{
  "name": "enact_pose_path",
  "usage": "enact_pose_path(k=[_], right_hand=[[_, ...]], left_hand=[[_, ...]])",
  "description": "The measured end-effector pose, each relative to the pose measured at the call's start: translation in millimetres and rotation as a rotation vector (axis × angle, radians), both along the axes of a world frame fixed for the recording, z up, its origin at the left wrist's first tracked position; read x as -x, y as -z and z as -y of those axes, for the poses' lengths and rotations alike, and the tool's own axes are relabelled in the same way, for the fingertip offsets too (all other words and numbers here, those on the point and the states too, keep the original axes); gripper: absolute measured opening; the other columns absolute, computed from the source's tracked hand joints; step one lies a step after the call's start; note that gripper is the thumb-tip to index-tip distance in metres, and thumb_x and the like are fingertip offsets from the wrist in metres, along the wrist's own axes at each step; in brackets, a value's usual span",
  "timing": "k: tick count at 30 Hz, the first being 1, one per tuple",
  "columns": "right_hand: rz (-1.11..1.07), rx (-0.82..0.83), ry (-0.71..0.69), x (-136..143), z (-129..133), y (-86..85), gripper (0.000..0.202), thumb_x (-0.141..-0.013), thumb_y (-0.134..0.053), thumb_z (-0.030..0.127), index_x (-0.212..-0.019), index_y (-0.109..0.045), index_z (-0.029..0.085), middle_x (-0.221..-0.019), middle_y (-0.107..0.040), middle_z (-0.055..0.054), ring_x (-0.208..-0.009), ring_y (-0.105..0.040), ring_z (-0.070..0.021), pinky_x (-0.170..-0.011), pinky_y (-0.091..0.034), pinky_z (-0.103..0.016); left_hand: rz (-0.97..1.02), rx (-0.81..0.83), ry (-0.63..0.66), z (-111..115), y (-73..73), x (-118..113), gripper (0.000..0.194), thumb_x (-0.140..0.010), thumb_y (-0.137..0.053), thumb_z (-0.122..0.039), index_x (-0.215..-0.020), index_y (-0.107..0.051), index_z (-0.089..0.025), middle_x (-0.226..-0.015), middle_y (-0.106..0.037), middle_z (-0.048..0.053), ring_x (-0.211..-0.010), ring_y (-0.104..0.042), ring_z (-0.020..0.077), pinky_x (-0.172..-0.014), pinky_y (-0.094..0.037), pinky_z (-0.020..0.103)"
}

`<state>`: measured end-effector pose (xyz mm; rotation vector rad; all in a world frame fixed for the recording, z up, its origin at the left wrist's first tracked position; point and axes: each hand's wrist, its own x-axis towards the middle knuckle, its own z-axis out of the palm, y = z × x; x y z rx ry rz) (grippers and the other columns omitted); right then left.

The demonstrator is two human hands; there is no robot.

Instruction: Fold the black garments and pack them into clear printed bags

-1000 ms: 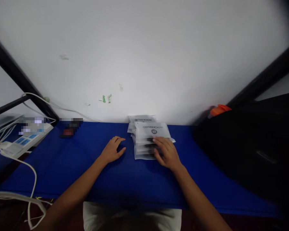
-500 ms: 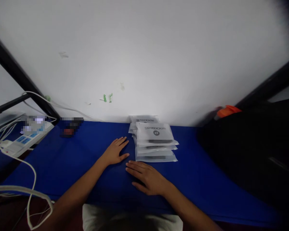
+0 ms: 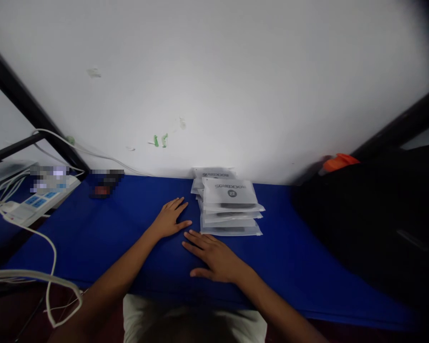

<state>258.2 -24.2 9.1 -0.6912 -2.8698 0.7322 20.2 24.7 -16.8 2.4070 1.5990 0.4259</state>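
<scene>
In the head view, the right hand (image 3: 214, 259) has left the top of the stack of packets (image 3: 230, 202), where it was a second ago, and is now at the near side of the stack. The left hand (image 3: 168, 220) is in much the same place, and the stack keeps its shape.

The stack sits on a blue worktop (image 3: 271, 271), close to the white wall (image 3: 236, 85). Its frosted packets overlap unevenly, with upside-down ROCKBROS lettering on the upper ones. Green marks (image 3: 160, 141) show on the wall, up and left of the stack. Well to the left of the stack are a partly pixelated dark object (image 3: 107, 183) and, farther out, a white power strip (image 3: 39, 205) with white cables (image 3: 52, 243). Well to its right is a large black item (image 3: 361, 224), with something orange (image 3: 339, 162) at its far edge.

Both hands are empty and open, palms down, fingers spread and apart from each other. The left is just left of the stack; the right is nearer the wearer, its fingertips by the stack's near left corner. Whether the palms press on the worktop cannot be told.
</scene>
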Motion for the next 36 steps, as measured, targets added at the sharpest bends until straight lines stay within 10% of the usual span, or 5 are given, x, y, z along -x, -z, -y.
enact_pose_path(k=[36], right_hand=[[-0.040,0.055,0.008,-0.7,-4.3,-0.2,0.073,-0.089,-0.055,0.061,-0.149,-0.036,0.025,-0.156,-0.032,-0.010,-0.144,-0.029,-0.0291,-0.116,-0.027,-0.050]], left_hand=[[0.056,0.007,0.001,-1.6,3.9,3.4,0.068,-0.088,-0.056,-0.059,-0.144,-0.044,-0.022,-0.155,-0.035,0.014,-0.143,-0.031,0.0317,-0.114,-0.028,0.051]])
